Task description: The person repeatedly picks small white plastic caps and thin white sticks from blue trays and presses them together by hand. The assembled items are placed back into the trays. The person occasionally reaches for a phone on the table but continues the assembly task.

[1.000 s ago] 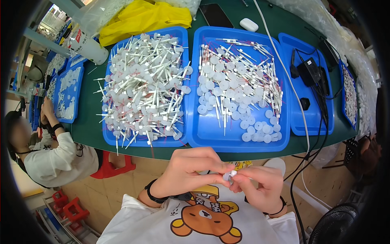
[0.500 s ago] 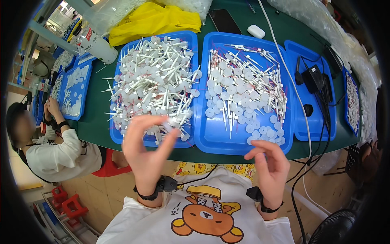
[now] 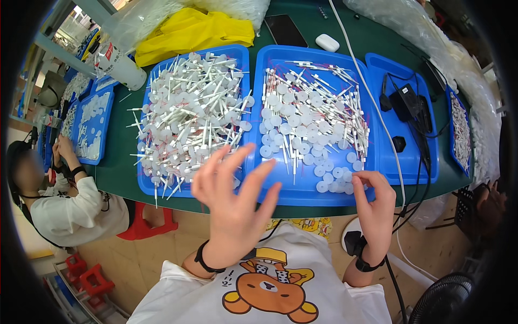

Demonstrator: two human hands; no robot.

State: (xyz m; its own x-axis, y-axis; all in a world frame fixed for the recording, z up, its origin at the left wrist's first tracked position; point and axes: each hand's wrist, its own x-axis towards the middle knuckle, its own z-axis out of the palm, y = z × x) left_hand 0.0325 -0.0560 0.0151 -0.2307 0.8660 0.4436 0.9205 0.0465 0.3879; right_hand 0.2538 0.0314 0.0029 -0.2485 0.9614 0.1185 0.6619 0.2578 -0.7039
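Rightward and clear of the heaped tray goes our left hand (image 3: 232,200), which half a second ago pinches a small blurred piece over that heap; now its fingers are spread apart and we see nothing in them. Our right hand (image 3: 376,202), lower in the frame then, is now at the near right corner of the middle tray (image 3: 299,189). Its thumb and forefinger come close together beside loose pale discs (image 3: 328,177); we cannot tell whether they meet on one.

We judge that the discs lie along that near edge so fingertips can pick them out singly. Above them, more discs mix with white sticks (image 3: 353,113) and thin red wires, many sticks lined up down the tray's right side, perhaps for easy grasping.

Left of centre, the other blue tray (image 3: 244,62) bears a piled heap of disc-and-stick pieces (image 3: 189,108), some jutting past its rim; they look dropped in rather than arranged.

Farther out, a third tray (image 3: 389,156) at right holds a black adapter (image 3: 403,101), seemingly kept apart from the small parts. A yellow bag (image 3: 199,35) and a phone (image 3: 286,31) lie on the green tabletop (image 3: 121,173) toward the top, and a co-worker (image 3: 70,210) sits at far left.
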